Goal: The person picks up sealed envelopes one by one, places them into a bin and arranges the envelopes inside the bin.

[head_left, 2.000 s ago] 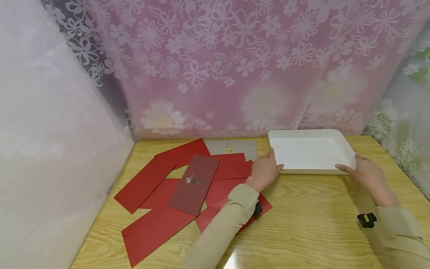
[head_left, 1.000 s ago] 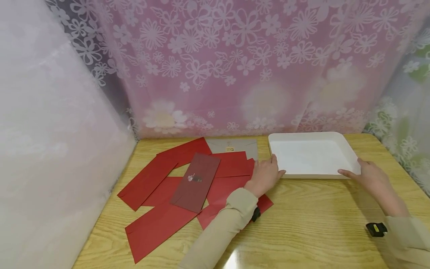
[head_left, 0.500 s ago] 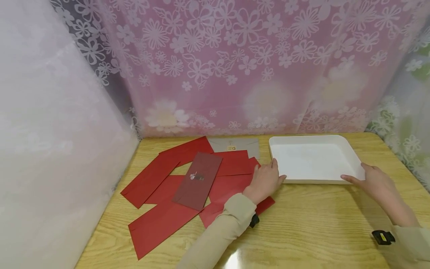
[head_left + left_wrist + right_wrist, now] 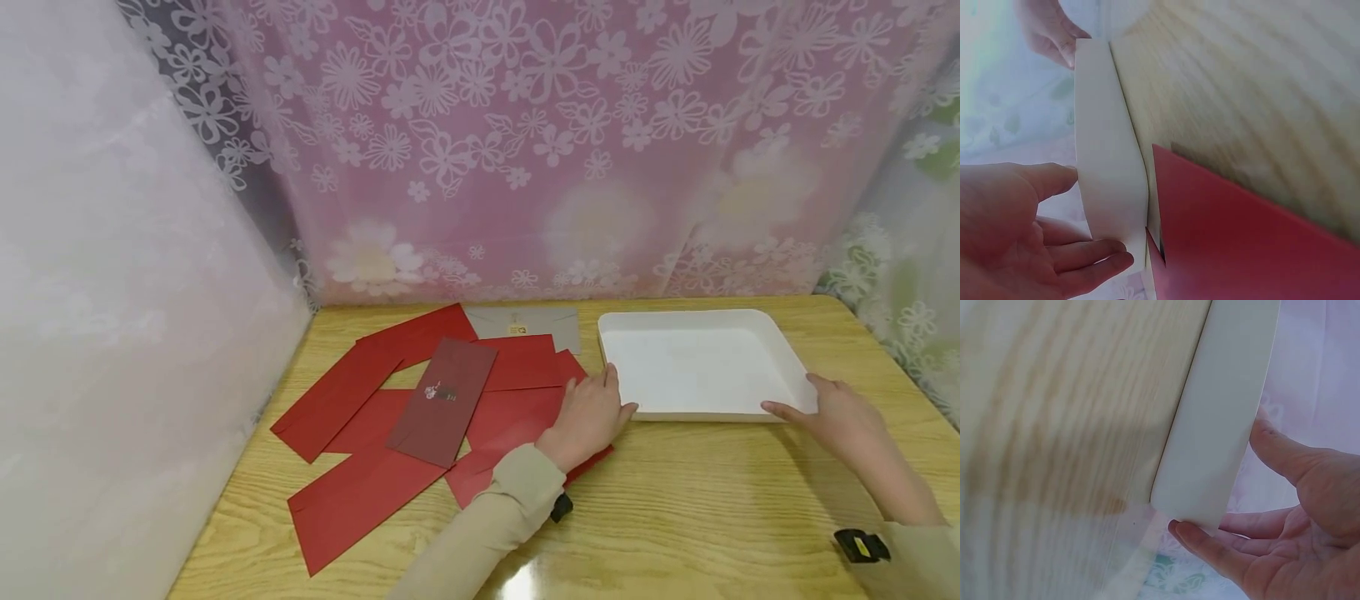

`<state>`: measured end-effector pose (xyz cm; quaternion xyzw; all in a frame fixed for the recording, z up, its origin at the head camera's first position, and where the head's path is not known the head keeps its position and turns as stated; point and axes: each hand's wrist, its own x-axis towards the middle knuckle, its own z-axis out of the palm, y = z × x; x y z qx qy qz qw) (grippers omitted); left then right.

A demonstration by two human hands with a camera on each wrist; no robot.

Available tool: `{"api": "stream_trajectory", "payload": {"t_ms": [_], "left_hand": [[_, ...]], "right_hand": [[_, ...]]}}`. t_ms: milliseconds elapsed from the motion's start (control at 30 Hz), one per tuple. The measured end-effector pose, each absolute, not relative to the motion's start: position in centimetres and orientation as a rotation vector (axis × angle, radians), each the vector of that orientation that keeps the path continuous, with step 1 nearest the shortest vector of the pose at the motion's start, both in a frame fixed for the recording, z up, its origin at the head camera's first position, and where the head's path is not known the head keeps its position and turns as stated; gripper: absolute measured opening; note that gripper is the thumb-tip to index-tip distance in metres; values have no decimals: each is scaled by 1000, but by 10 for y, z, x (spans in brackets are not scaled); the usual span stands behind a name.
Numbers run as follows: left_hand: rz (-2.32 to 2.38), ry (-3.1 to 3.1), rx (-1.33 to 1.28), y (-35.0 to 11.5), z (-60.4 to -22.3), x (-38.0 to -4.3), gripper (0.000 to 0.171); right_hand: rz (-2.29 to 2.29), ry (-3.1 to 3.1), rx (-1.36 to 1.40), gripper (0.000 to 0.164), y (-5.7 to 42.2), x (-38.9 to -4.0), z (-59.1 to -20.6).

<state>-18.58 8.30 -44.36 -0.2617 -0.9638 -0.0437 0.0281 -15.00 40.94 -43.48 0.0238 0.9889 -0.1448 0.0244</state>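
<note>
A shallow white rectangular tray (image 4: 697, 367) sits on the wooden table with nothing inside it. My left hand (image 4: 588, 417) grips its near left corner, the thumb on the front rim and the fingers along the left side. At the near right corner my right hand (image 4: 847, 421) holds it the same way. In the left wrist view, the left fingers (image 4: 1085, 256) lie against the outer wall of the tray (image 4: 1107, 137). The right wrist view has the right thumb (image 4: 1279, 447) on the rim and fingertips at the corner of the tray (image 4: 1210, 425).
Several red envelopes (image 4: 360, 508) lie overlapping on the table's left half, partly under the left forearm. A maroon envelope (image 4: 446, 404) rests on top of them. A grey envelope (image 4: 540, 321) lies at the back. Floral curtains (image 4: 487, 150) hang behind the wooden table (image 4: 690, 517).
The tray has slid toward me across the table, with both hands keeping hold of its near corners. The envelopes stay in place; the head view has shifted slightly.
</note>
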Motion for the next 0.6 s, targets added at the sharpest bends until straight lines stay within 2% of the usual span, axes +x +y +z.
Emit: {"api": "stream_trajectory", "payload": {"t_ms": [600], "left_hand": [[-133, -2886, -834, 73, -447, -164, 64]], "right_hand": [[-425, 3099, 122, 105, 401, -132, -439]]}}
